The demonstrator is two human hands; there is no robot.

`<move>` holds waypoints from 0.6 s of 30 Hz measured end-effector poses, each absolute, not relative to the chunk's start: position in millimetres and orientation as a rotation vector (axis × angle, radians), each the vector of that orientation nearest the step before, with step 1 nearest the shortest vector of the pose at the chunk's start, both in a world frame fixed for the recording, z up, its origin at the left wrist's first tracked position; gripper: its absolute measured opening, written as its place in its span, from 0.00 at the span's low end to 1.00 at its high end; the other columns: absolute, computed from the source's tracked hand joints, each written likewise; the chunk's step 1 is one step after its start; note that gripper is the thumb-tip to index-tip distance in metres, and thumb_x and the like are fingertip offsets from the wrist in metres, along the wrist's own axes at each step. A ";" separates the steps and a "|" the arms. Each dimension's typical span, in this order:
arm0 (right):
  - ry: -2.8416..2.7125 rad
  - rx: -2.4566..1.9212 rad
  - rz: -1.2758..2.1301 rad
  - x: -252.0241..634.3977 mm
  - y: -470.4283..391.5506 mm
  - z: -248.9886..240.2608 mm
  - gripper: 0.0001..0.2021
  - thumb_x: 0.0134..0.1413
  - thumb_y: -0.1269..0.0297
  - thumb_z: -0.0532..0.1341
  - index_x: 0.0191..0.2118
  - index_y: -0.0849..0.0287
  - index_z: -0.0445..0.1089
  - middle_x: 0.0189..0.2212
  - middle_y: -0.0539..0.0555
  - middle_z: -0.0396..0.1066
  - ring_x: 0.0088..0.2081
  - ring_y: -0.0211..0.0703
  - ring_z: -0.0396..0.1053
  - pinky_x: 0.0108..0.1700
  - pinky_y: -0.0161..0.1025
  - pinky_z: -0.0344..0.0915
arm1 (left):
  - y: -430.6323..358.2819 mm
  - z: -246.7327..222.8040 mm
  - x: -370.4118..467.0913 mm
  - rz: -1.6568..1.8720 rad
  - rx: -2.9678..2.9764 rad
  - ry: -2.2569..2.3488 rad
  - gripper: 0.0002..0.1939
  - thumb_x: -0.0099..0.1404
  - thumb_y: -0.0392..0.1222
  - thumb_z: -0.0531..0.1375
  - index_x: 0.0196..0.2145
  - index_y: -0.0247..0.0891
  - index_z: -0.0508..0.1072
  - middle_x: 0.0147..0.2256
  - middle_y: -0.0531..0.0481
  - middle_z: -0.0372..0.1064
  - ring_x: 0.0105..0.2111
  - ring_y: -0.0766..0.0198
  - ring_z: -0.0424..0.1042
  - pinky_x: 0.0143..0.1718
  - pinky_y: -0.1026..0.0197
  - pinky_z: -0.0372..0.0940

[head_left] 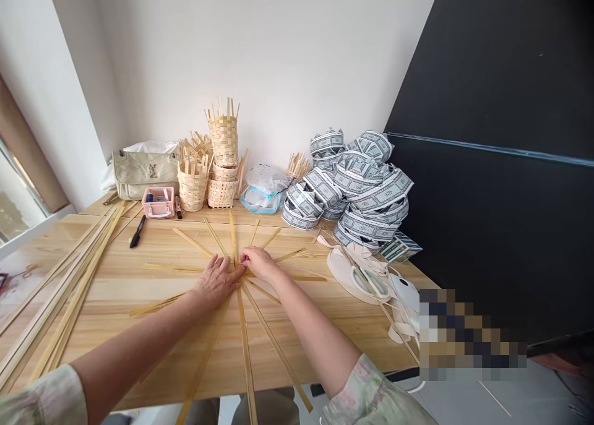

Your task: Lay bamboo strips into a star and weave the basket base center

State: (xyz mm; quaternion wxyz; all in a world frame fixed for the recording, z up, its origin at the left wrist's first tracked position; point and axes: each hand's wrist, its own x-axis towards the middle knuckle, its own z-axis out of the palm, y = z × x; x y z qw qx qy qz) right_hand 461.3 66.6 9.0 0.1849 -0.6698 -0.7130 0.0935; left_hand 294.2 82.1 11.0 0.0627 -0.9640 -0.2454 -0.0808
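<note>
Thin bamboo strips (pixel 273 341) are laid out on the table like wheel spokes, crossing at a centre under my hands. My left hand (pixel 218 281) lies palm down over the crossing, its fingers stretched out and resting on the strips. Just to its right, my right hand (pixel 257 262) is closed in a pinch at the centre. Its thumb and forefinger are on a bamboo strip, most of which is hidden by the hands. The fingertips of both hands almost meet. Several strip ends reach towards the wall, and a few hang past the table's front edge.
Long loose strips (pixel 69 289) lie along the left. Woven baskets (pixel 223 141), a pink box (pixel 158 202), a handbag (pixel 143 174) and a plastic bag (pixel 262 190) stand at the back. Patterned ribbon rolls (pixel 352 184) are piled right, near a white tape roll (pixel 348 276). A black marker (pixel 138 232) lies left.
</note>
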 end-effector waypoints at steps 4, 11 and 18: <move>-1.993 -1.886 0.268 462.0 67.1 5.8 0.08 0.44 0.78 0.55 0.29 0.58 0.66 0.28 0.48 0.66 0.33 0.35 0.61 0.34 0.30 0.53 | 82.5 13.0 294.6 -0.231 -2.898 -0.722 0.20 0.62 0.43 0.52 0.53 0.48 0.59 0.45 0.44 0.58 0.45 0.56 0.59 0.51 0.47 0.47; -1.952 -1.892 0.241 458.5 64.3 5.5 0.06 0.44 0.77 0.55 0.28 0.59 0.65 0.27 0.49 0.66 0.31 0.36 0.61 0.33 0.31 0.53 | 82.2 15.1 295.2 -0.207 -2.925 -0.661 0.19 0.63 0.42 0.50 0.53 0.42 0.59 0.41 0.44 0.60 0.43 0.58 0.59 0.49 0.54 0.51; -1.926 -1.851 0.241 456.8 61.1 2.2 0.07 0.44 0.77 0.55 0.28 0.59 0.65 0.28 0.48 0.66 0.33 0.36 0.61 0.35 0.31 0.54 | 85.6 9.1 295.8 -0.257 -2.987 -0.635 0.18 0.63 0.39 0.49 0.52 0.41 0.59 0.41 0.45 0.59 0.42 0.59 0.60 0.46 0.56 0.54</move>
